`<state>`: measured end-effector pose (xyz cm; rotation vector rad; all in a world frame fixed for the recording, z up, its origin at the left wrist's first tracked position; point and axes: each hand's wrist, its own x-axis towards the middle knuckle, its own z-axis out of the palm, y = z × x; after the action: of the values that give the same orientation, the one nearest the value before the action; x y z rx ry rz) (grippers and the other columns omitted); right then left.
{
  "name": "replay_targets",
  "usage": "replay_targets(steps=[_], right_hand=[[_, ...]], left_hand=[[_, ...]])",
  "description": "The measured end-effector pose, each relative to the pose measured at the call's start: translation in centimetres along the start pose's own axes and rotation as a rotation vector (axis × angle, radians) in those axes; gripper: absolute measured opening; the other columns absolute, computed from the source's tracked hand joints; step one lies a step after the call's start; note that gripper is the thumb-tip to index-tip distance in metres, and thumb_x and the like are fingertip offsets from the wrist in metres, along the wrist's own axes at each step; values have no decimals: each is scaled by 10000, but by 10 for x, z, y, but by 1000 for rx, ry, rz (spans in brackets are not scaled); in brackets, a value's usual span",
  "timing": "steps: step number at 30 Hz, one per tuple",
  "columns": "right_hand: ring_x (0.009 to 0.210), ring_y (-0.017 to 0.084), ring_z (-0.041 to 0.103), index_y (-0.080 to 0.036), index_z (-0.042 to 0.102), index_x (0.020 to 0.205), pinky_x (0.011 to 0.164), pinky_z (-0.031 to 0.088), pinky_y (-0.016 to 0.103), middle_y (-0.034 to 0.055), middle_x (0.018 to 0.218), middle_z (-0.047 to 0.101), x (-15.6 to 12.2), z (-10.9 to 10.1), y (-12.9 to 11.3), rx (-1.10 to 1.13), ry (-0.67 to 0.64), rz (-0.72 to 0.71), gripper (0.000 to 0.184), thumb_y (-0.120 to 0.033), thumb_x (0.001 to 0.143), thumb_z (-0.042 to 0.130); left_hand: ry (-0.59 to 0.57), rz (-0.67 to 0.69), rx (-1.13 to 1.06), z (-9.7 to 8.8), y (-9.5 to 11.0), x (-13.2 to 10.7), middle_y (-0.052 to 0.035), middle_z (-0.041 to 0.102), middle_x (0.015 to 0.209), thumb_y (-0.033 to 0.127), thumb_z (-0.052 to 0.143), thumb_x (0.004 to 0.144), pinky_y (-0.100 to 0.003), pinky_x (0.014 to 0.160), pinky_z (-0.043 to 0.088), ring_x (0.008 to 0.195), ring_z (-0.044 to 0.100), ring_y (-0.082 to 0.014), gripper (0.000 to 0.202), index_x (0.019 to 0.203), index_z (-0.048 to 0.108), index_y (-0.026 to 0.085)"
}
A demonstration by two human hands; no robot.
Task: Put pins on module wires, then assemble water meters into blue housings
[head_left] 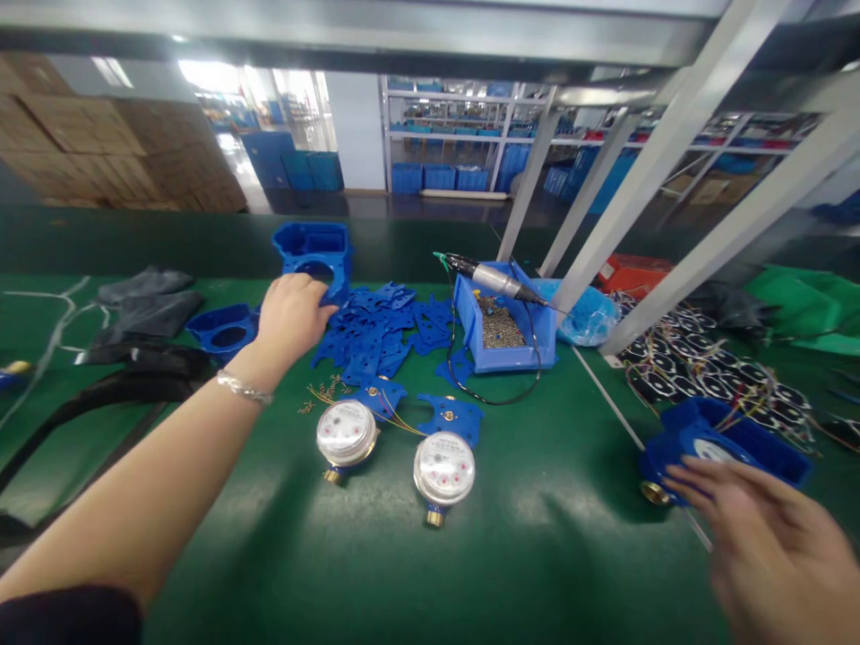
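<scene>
My left hand (pixel 296 309) reaches to the far side of the table, its fingers curled over the near edge of a blue plastic meter housing (pixel 313 240). At the right, my right hand (pixel 772 537) is blurred, with fingers stretched out at a water meter in a blue housing (pixel 705 430); whether they touch it, I cannot tell. Two water meters with clear round covers, one on the left (pixel 346 434) and one on the right (pixel 443 468), sit in front of me. Behind them lie a blue plate (pixel 376 399) and another blue plate (pixel 460 417), each with thin wires.
Flat blue plates (pixel 376 327) are piled mid-table beside a blue bin (pixel 507 358) of small screws. An electric screwdriver (pixel 494 278) rests across the bin. Another blue housing (pixel 225 330) lies left. Metal posts (pixel 605 197) rise near wired round parts (pixel 699 349).
</scene>
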<state>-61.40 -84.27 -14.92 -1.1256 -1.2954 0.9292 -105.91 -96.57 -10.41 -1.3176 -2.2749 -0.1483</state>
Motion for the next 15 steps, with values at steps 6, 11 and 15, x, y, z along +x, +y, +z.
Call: replay_targets(steps=[6, 11, 15], right_hand=[[1069, 263, 486, -303, 486, 1103, 783, 468, 448, 82, 1163, 509, 24, 71, -5, 331, -633, 138, 524, -579, 663, 559], [1124, 280, 446, -282, 401, 1232, 857, 408, 440, 106, 1239, 471, 42, 81, -3, 334, -1033, 244, 721, -613, 617, 584], [1099, 278, 470, -228, 422, 1235, 919, 349, 422, 120, 1170, 532, 40, 76, -5, 180, -1238, 234, 764, -519, 574, 673]], left_hand=[[36, 720, -243, -79, 93, -53, -26, 547, 707, 217, 418, 820, -420, 887, 343, 750, 493, -181, 176, 810, 588, 177], [-54, 1058, -387, -86, 146, -96, -36, 568, 741, 159, 359, 838, -467, 957, 288, 752, 488, -172, 236, 751, 578, 164], [-99, 1135, -445, -83, 162, -112, -32, 570, 714, 152, 366, 834, -470, 948, 314, 748, 503, -178, 232, 766, 588, 154]])
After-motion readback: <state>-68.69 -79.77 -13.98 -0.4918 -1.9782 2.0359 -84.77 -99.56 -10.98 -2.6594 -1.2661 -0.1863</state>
